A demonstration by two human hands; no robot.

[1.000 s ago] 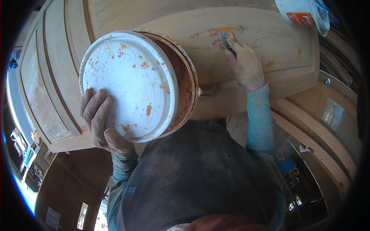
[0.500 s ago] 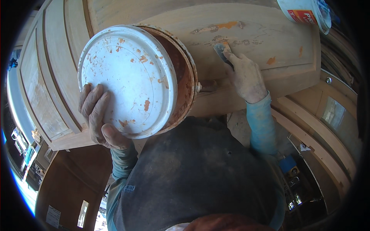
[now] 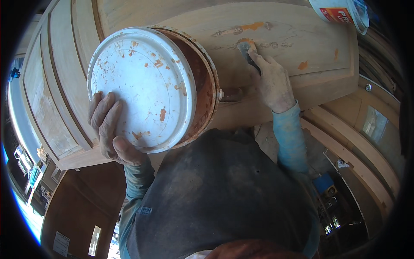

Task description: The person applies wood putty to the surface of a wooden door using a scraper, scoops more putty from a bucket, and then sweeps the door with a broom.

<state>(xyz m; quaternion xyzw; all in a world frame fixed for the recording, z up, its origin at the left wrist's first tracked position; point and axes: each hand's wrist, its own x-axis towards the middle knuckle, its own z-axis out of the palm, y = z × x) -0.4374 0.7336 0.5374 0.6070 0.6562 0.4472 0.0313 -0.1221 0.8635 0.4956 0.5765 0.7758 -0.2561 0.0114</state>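
My left hand (image 3: pixel 108 129) is closed on the lower-left rim of a round white lid (image 3: pixel 142 90), which is spotted with orange-brown smears. The lid overlaps a bucket (image 3: pixel 202 82) with an orange-brown coated inside, leaving a crescent of its mouth showing on the right. In my right hand (image 3: pixel 276 84) is a putty knife (image 3: pixel 249 56), its blade against the wooden door panel (image 3: pixel 302 52). Orange filler (image 3: pixel 246 41) shows at the blade's tip. A rough streak with orange filler (image 3: pixel 252 26) lies just beyond, and smaller orange patches (image 3: pixel 303 65) are farther right.
A white pail (image 3: pixel 340 13) with a red label stands at the far right corner of the door. Curved wooden frames (image 3: pixel 353 142) are stacked to the right. At lower left is a brown panel (image 3: pixel 82 207). A dark apron (image 3: pixel 224 190) covers my front.
My right hand has shifted slightly left and away from me, with the putty knife blade now over the nearer filler patch. My left hand and the lid have hardly moved.
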